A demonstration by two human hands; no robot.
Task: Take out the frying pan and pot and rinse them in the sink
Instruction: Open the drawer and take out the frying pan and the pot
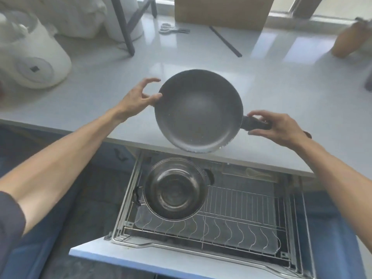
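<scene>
A dark non-stick frying pan sits at the front edge of the pale countertop, its near rim overhanging the open drawer. My right hand is loosely curled around its black handle, fingers partly spread. My left hand touches the pan's left rim with the thumb, the other fingers apart. A steel pot with two black side handles stands in the pulled-out wire-rack drawer below the counter. No sink is in view.
A white kitchen appliance stands at the counter's left. Scissors, a cardboard box and a black rod lie at the back. A brown object is at the far right. Blue cabinet fronts flank the drawer.
</scene>
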